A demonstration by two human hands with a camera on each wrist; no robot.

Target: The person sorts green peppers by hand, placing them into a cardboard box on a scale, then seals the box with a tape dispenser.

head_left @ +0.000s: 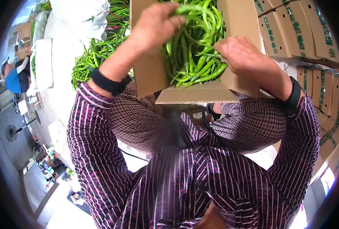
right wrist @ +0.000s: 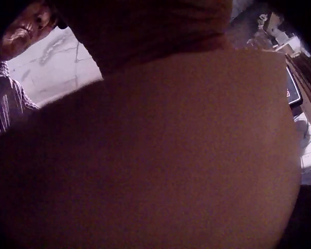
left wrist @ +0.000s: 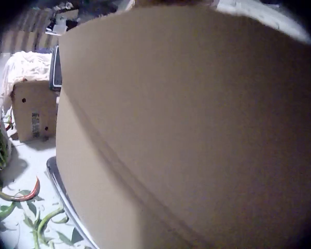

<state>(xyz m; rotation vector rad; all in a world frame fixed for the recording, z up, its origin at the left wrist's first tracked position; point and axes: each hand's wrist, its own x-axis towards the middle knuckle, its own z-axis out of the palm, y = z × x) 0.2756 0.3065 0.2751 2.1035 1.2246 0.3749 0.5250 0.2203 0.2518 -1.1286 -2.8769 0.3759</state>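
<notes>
Left hand (head_left: 154,26) grips green peppers (head_left: 194,53); right hand (head_left: 241,53) presses them.

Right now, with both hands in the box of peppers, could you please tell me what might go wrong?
1. The peppers are heaped above the rim of the box, so some may slide out over its edge.
2. The left hand grips a bunch and the right hand presses on the heap; hard pressing may snap or bruise peppers.
3. Loose peppers already lie in a pile beside the box, so spilled ones could get mixed in.
</notes>
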